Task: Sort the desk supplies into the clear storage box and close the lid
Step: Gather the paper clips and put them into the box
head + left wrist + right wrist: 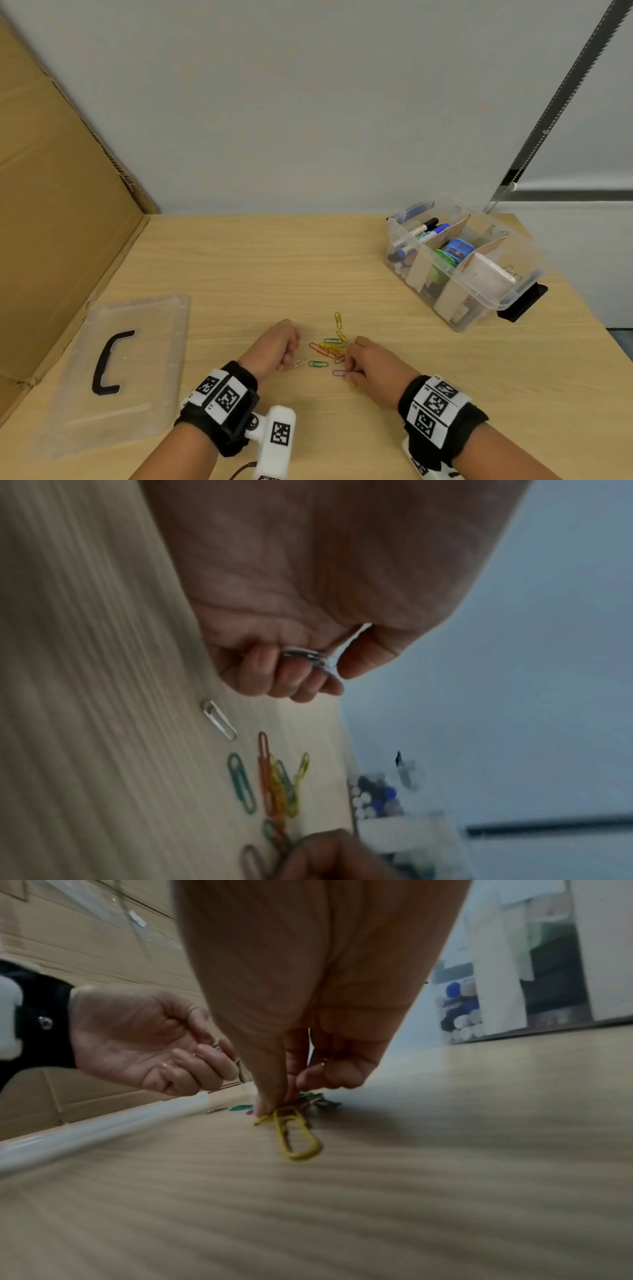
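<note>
A loose pile of coloured paper clips [330,346] lies mid-table between my hands, seen also as paper clips [277,785] in the left wrist view. My left hand [286,346] is curled, gripping a few silver clips [304,656] between fingers and thumb. One silver clip [298,362] and a green clip [318,364] lie just beside it. My right hand [352,370] bends down at the pile's right side, its thumb and fingers pinching a yellow clip [298,1131] against the table. The clear storage box [493,303] stands lidless at the back right.
The box's clear lid [154,342] with a black handle [109,363] lies flat at the left. Cardboard dividers split the box, which holds markers [428,228] and other supplies. A cardboard sheet [51,205] leans along the left edge. A purple clip [339,372] lies by my right fingers.
</note>
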Motion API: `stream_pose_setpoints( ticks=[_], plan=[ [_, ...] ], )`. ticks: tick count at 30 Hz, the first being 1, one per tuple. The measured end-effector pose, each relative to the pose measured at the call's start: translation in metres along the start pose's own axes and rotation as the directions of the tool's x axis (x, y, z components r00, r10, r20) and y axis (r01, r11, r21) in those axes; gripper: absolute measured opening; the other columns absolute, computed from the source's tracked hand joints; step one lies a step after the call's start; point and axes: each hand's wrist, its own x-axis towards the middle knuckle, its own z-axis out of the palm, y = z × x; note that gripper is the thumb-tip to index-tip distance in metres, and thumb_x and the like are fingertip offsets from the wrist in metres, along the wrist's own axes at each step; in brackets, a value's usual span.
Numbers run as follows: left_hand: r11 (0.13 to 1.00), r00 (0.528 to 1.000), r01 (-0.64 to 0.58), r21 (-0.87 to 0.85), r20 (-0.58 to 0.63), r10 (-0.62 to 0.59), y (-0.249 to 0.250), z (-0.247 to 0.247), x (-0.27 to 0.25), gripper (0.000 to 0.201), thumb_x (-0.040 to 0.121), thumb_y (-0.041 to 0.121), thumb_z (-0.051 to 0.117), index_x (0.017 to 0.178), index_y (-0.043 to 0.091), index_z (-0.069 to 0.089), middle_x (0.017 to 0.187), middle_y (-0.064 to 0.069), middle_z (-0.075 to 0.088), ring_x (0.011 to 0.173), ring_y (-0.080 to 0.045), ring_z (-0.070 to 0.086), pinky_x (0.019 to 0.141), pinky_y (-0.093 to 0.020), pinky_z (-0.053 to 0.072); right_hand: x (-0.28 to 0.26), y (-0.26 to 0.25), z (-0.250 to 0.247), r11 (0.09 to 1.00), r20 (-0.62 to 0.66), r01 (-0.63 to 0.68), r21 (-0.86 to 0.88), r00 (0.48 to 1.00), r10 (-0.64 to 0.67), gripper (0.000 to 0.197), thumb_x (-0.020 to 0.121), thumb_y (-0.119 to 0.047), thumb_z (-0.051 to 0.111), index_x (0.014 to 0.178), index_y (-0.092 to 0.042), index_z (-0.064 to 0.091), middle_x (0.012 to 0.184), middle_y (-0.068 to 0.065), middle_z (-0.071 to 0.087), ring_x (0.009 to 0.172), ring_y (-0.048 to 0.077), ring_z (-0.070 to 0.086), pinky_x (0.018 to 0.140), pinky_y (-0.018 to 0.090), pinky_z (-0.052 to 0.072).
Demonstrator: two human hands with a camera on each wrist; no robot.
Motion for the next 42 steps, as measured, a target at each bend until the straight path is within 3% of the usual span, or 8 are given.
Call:
stream_pose_setpoints(
  ticks=[6, 10, 17, 22, 24, 32, 38, 42],
  plan=[
    [0.603, 0.968, -0.231, 0.763, 0.121, 0.218, -0.012, 0.011, -0.007, 0.015, 0.094, 0.031, 0.046, 0.095, 0.016, 0.048, 0.070, 0.009, 0.048, 0.059, -0.007, 0.041, 0.056, -0.020, 0.032, 0.005, -0.002, 0.001, 0.993, -0.050, 0.036, -0.112, 0.998, -0.041, 0.013, 0.093, -0.021, 0.048, 0.096, -0.011, 0.056, 0.093, -0.004, 0.043, 0.077, 0.011, 0.043, 0.073, 0.024, 0.041],
    [0.434, 0.970, -0.217, 0.874, 0.143, 0.197, -0.008, 0.019, -0.007, 0.025, 0.090, 0.034, 0.057, 0.109, 0.020, 0.051, 0.089, 0.006, 0.055, 0.078, -0.011, 0.049, 0.069, -0.024, 0.039, 0.005, 0.013, -0.010, 0.940, -0.087, -0.085, 0.331, 0.989, 0.120, 0.009, 0.091, -0.016, 0.056, 0.083, -0.019, 0.057, 0.073, -0.010, 0.055, 0.061, 0.001, 0.047, 0.061, 0.016, 0.043],
    [0.386, 0.973, -0.213, 0.898, 0.159, 0.167, 0.002, 0.026, -0.003, 0.013, 0.091, 0.029, 0.053, 0.099, 0.019, 0.057, 0.071, 0.013, 0.047, 0.062, -0.004, 0.043, 0.058, -0.018, 0.033, -0.019, 0.029, -0.034, 0.068, 0.214, -0.242, 0.968, 0.934, 0.285, 0.024, 0.089, -0.004, 0.028, 0.079, -0.007, 0.049, 0.063, 0.008, 0.047, 0.052, 0.017, 0.041, 0.048, 0.026, 0.035],
    [0.443, 0.980, -0.199, 0.874, 0.168, 0.108, -0.002, 0.028, 0.004, 0.008, 0.087, 0.026, 0.057, 0.087, 0.021, 0.051, 0.073, 0.012, 0.050, 0.065, -0.006, 0.047, 0.059, -0.017, 0.037, -0.031, 0.028, -0.024, 0.836, 0.087, -0.289, 0.467, 0.956, 0.281, 0.019, 0.089, -0.033, 0.060, 0.083, -0.019, 0.048, 0.067, -0.007, 0.048, 0.056, 0.005, 0.043, 0.055, 0.017, 0.037],
    [0.441, 0.978, -0.208, 0.873, 0.177, 0.110, -0.004, 0.029, 0.004, 0.008, 0.088, 0.026, 0.055, 0.088, 0.019, 0.050, 0.079, 0.007, 0.054, 0.072, -0.012, 0.050, 0.068, -0.023, 0.041, -0.034, 0.023, -0.014, 0.956, 0.103, -0.221, 0.195, 0.974, 0.204, 0.031, 0.083, -0.039, 0.067, 0.099, -0.022, 0.046, 0.078, -0.009, 0.051, 0.068, 0.007, 0.049, 0.063, 0.017, 0.039],
    [0.552, 0.963, -0.260, 0.793, 0.168, 0.213, -0.015, 0.017, 0.002, 0.011, 0.095, 0.024, 0.046, 0.087, 0.016, 0.044, 0.069, 0.007, 0.046, 0.061, -0.009, 0.041, 0.060, -0.020, 0.035, -0.024, 0.000, -0.001, 0.963, 0.032, -0.133, -0.233, 0.989, 0.144, 0.015, 0.096, -0.013, 0.034, 0.109, -0.013, 0.043, 0.114, 0.011, 0.058, 0.093, 0.023, 0.053, 0.069, 0.027, 0.032],
    [0.946, 0.982, -0.178, 0.270, -0.010, 0.188, -0.003, 0.000, -0.003, 0.023, 0.099, 0.026, 0.042, 0.085, 0.012, 0.052, 0.060, 0.006, 0.036, 0.053, -0.008, 0.032, 0.051, -0.019, 0.033, -0.013, -0.007, 0.000, 0.901, 0.041, -0.114, -0.419, 0.989, 0.144, 0.029, 0.092, -0.016, 0.037, 0.119, -0.008, 0.045, 0.114, 0.010, 0.059, 0.102, 0.028, 0.056, 0.070, 0.031, 0.035],
    [0.982, 0.990, -0.131, -0.138, -0.061, 0.124, -0.004, -0.009, -0.004, 0.017, 0.100, 0.012, 0.042, 0.099, 0.009, 0.058, 0.069, 0.002, 0.047, 0.052, -0.008, 0.033, 0.048, -0.018, 0.031, -0.012, 0.001, -0.012, 0.977, 0.100, -0.128, -0.169, 0.984, 0.146, 0.010, 0.096, -0.027, 0.038, 0.091, -0.017, 0.038, 0.079, -0.003, 0.049, 0.072, 0.016, 0.049, 0.057, 0.025, 0.035]
  ],
)
